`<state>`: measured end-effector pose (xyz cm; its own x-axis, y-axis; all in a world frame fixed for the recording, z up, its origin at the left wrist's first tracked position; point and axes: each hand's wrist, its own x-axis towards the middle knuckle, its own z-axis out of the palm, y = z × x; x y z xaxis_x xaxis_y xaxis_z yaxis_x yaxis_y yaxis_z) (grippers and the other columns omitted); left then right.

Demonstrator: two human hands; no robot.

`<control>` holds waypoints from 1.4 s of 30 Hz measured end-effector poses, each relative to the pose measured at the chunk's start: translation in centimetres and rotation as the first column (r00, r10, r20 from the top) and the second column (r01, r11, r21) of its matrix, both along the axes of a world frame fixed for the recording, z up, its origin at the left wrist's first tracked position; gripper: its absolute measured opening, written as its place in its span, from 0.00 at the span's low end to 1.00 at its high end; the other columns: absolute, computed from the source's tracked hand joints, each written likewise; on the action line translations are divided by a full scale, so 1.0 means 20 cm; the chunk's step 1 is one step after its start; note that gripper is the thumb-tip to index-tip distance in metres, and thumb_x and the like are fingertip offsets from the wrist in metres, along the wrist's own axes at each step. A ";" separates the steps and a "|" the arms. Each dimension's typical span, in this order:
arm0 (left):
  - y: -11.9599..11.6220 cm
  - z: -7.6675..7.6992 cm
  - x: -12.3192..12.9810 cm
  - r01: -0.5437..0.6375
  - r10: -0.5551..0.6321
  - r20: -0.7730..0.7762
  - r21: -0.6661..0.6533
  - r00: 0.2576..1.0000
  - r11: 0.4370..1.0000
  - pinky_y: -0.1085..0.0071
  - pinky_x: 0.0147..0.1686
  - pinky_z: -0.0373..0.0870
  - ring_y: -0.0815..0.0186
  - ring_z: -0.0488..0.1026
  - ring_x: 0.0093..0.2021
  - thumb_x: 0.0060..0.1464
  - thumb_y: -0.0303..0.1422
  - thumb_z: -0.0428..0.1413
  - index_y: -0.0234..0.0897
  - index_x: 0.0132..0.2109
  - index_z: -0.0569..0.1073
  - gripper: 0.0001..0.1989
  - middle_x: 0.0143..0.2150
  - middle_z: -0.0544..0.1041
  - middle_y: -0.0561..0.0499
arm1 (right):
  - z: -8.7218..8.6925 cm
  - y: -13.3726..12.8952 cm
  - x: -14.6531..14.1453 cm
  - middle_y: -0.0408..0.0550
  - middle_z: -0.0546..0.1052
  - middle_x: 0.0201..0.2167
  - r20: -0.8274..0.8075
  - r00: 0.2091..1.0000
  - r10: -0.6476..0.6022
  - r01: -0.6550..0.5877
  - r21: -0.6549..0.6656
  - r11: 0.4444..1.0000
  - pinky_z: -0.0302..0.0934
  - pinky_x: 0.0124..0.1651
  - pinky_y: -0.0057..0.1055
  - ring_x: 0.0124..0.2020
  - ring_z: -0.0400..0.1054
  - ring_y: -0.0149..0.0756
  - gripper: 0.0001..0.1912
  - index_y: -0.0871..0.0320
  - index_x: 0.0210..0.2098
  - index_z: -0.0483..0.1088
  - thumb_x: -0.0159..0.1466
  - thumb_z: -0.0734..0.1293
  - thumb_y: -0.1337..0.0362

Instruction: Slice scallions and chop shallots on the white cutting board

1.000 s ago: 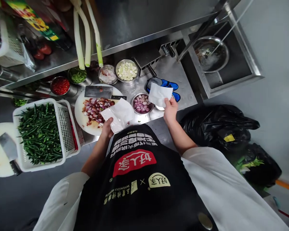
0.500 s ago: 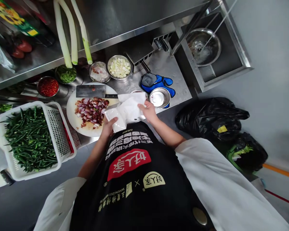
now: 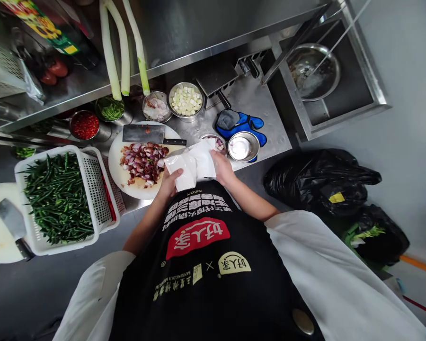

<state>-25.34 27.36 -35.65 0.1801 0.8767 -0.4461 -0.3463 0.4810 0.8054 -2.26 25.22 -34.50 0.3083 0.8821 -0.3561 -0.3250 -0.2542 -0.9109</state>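
My left hand (image 3: 170,183) grips a pack of white tissues (image 3: 185,171) in clear plastic, the thumb lying on top. At the pack's right, my right hand (image 3: 223,166) pinches a white sheet (image 3: 205,158) that spreads out from it. Both hands are just above the black apron, at the counter's front edge. Left of them, chopped purple shallots (image 3: 144,162) lie on a round white board (image 3: 115,161), with a cleaver (image 3: 144,133) across its back. Behind my right hand a bowl of shallots (image 3: 218,143) is partly covered; an almost bare metal bowl (image 3: 240,148) stands beside it.
A white basket of green chilies (image 3: 57,199) stands at the left. Bowls of white cubes (image 3: 186,100) and red chilies (image 3: 84,125) line the back. Blue gloves (image 3: 239,124) lie behind the metal bowl. Right are a sink (image 3: 351,94) and black bags (image 3: 315,175). Leeks (image 3: 122,47) overhang the shelf.
The view has shifted, so the scene sits further right. The white sheet is drawn flatter between my hands, and more of the shallot bowl behind it shows.
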 end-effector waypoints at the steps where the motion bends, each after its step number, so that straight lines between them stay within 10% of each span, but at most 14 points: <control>1: 0.00 0.01 0.02 -0.005 0.005 0.005 0.015 1.000 1.000 0.59 0.53 0.79 0.48 0.81 0.57 0.38 0.41 0.78 0.39 0.64 0.73 0.46 0.56 0.83 0.42 | 0.01 -0.01 -0.05 0.49 0.85 0.45 -0.032 0.999 0.019 -0.019 -0.007 1.000 0.74 0.58 0.45 0.55 0.78 0.50 0.29 0.53 0.47 0.80 0.58 0.76 0.37; 7: -0.02 0.03 0.02 -0.020 0.020 0.012 0.026 1.000 0.999 0.63 0.54 0.78 0.53 0.81 0.56 0.36 0.36 0.79 0.41 0.66 0.70 0.49 0.57 0.83 0.43 | -0.05 -0.02 -0.04 0.48 0.86 0.37 -0.032 0.997 0.074 -0.077 -0.102 0.992 0.76 0.51 0.45 0.45 0.81 0.49 0.26 0.55 0.39 0.79 0.48 0.83 0.47; 13: -0.03 -0.05 -0.10 -0.045 0.043 -0.030 -0.077 0.999 0.996 0.62 0.47 0.81 0.54 0.84 0.46 0.43 0.43 0.75 0.37 0.64 0.72 0.42 0.48 0.85 0.45 | -0.04 0.01 0.44 0.52 0.85 0.37 0.085 0.981 -0.175 0.185 -0.125 0.975 0.78 0.46 0.48 0.42 0.81 0.51 0.21 0.56 0.41 0.75 0.56 0.80 0.51; 17: -0.05 -0.09 -0.16 0.001 -0.005 -0.034 -0.127 0.999 0.992 0.59 0.43 0.83 0.50 0.85 0.44 0.45 0.47 0.73 0.35 0.62 0.74 0.39 0.45 0.85 0.44 | 0.07 -0.03 0.83 0.55 0.82 0.48 0.652 0.635 -0.413 0.331 0.254 0.909 0.73 0.60 0.50 0.56 0.76 0.50 0.18 0.56 0.50 0.77 0.72 0.63 0.51; 21: -0.07 -0.09 -0.15 0.004 -0.007 -0.029 -0.122 1.000 0.993 0.56 0.49 0.83 0.48 0.84 0.51 0.44 0.48 0.73 0.38 0.62 0.74 0.40 0.49 0.86 0.43 | -0.02 -0.04 0.95 0.58 0.74 0.66 0.941 0.295 0.166 -0.156 -0.124 0.980 0.63 0.71 0.51 0.71 0.63 0.56 0.20 0.57 0.59 0.78 0.72 0.64 0.63; 24: -0.07 -0.07 -0.12 0.021 -0.020 0.003 -0.122 1.000 0.992 0.52 0.52 0.82 0.44 0.83 0.55 0.43 0.49 0.74 0.41 0.63 0.75 0.41 0.51 0.86 0.43 | -0.23 0.02 0.91 0.59 0.72 0.68 0.807 0.077 0.585 -0.196 -0.563 0.803 0.60 0.71 0.49 0.72 0.60 0.57 0.24 0.59 0.63 0.78 0.70 0.63 0.68; 27: -0.08 -0.05 -0.10 0.006 -0.006 0.003 -0.125 1.000 0.992 0.50 0.53 0.82 0.43 0.83 0.55 0.42 0.49 0.74 0.39 0.63 0.74 0.42 0.51 0.86 0.42 | -0.43 0.08 0.88 0.57 0.65 0.75 0.692 -0.049 0.720 -0.154 -0.717 0.679 0.57 0.72 0.45 0.73 0.57 0.56 0.24 0.59 0.61 0.79 0.70 0.62 0.70; 33: -0.11 -0.03 -0.10 -0.070 0.064 -0.045 -0.137 0.997 0.988 0.51 0.53 0.82 0.43 0.84 0.53 0.40 0.46 0.74 0.36 0.59 0.76 0.40 0.49 0.86 0.41 | -0.54 0.25 0.96 0.68 0.66 0.73 0.514 -0.064 0.855 -0.217 -0.843 0.491 0.56 0.71 0.48 0.72 0.60 0.61 0.29 0.66 0.62 0.78 0.72 0.67 0.51; 37: -0.13 -0.02 -0.10 -0.043 0.037 -0.045 -0.127 0.998 0.991 0.50 0.53 0.83 0.42 0.83 0.54 0.42 0.48 0.74 0.39 0.57 0.77 0.37 0.48 0.86 0.43 | -0.56 0.36 0.97 0.68 0.78 0.62 0.610 0.058 0.791 -0.139 -0.779 0.611 0.60 0.66 0.44 0.64 0.70 0.57 0.33 0.64 0.59 0.80 0.78 0.54 0.48; 42: -0.13 -0.01 -0.10 -0.040 0.030 -0.077 -0.138 0.997 0.990 0.49 0.53 0.83 0.41 0.83 0.55 0.42 0.49 0.74 0.39 0.55 0.77 0.35 0.47 0.87 0.43 | -0.64 0.35 0.87 0.74 0.66 0.71 0.642 0.016 0.766 -0.163 -0.754 0.636 0.60 0.67 0.45 0.66 0.65 0.58 0.33 0.66 0.72 0.65 0.70 0.68 0.63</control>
<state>-27.35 24.76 -35.92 0.1118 0.8100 -0.5757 -0.3063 0.5792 0.7554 15.09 32.20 -47.23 0.2122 0.8301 -0.5156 0.9347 -0.3263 -0.1407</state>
